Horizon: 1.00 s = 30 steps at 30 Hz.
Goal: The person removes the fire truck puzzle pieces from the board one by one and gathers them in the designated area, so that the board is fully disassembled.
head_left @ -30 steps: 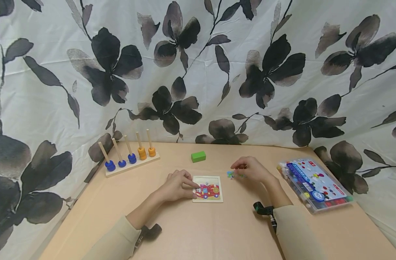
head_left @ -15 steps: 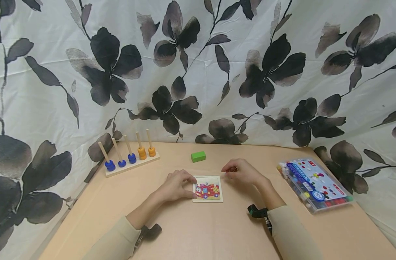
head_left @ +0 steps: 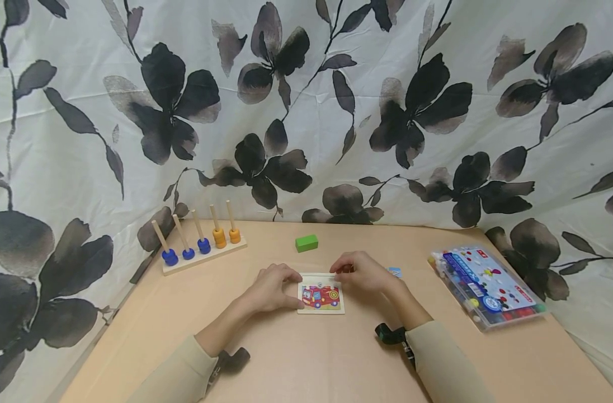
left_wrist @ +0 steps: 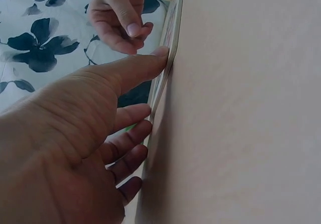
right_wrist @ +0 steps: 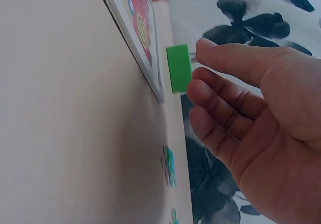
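A small framed picture puzzle (head_left: 320, 309) with a red vehicle lies in the middle of the table. My left hand (head_left: 272, 286) touches its left edge, the thumb (left_wrist: 159, 53) on the rim and the other fingers lower along the side. Over the puzzle's far right corner hovers my right hand (head_left: 363, 274), thumb and bent fingers close together. Whether a small piece sits between those fingertips I cannot make out. A blue puzzle piece (head_left: 395, 272) lies right of this hand; in the right wrist view a blue-green piece (right_wrist: 169, 164) also lies on the table.
A green block (head_left: 306, 243) stands beyond the puzzle. Back left is a wooden peg rack (head_left: 206, 256) with blue and orange rings. A clear plastic box (head_left: 487, 285) of coloured parts lies on the right. A floral cloth (head_left: 331, 140) hangs behind the table.
My right hand has moved left from the loose pieces to the puzzle's far right corner, uncovering the blue piece. The left index finger has drawn back from the picture to the left edge.
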Tool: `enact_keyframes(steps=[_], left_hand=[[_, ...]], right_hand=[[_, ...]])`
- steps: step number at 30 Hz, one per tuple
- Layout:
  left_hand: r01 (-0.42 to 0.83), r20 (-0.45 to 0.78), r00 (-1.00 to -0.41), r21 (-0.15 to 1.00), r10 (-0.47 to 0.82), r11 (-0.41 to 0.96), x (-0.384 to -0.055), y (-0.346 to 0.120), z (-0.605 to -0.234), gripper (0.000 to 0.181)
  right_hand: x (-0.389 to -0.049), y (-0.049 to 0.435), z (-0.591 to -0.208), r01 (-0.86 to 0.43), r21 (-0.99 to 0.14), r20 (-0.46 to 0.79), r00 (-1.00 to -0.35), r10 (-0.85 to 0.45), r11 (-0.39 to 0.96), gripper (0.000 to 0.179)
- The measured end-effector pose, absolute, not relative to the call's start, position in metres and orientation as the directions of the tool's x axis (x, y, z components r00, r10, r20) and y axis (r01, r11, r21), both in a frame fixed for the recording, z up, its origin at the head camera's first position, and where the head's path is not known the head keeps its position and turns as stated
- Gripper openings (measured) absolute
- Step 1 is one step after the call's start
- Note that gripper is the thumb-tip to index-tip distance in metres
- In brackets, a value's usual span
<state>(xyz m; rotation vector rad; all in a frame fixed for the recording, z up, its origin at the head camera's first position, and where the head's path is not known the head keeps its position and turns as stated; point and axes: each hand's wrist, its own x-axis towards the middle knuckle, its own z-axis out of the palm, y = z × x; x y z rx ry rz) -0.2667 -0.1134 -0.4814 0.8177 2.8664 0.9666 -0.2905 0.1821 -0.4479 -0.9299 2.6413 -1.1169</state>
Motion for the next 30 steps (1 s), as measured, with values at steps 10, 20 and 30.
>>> enact_keyframes(steps=[10, 20, 30], left_hand=[[0.48, 0.154, -0.861, 0.564, 0.485, 0.672, -0.264, -0.111, -0.477, 0.057], [0.475, 0.149, -0.863, 0.561, 0.482, 0.677, -0.264, -0.112, -0.478, 0.057], [0.477, 0.153, -0.861, 0.572, 0.485, 0.667, -0.263, -0.112, -0.476, 0.058]], right_hand=[[-0.285, 0.16, -0.452, -0.506, -0.678, 0.104, -0.784, -0.612, 0.533, 0.015], [-0.282, 0.147, -0.456, -0.535, -0.664, 0.098, -0.754, -0.649, 0.522, 0.016], [-0.28, 0.137, -0.458, -0.553, -0.652, 0.099, -0.741, -0.665, 0.519, 0.016]])
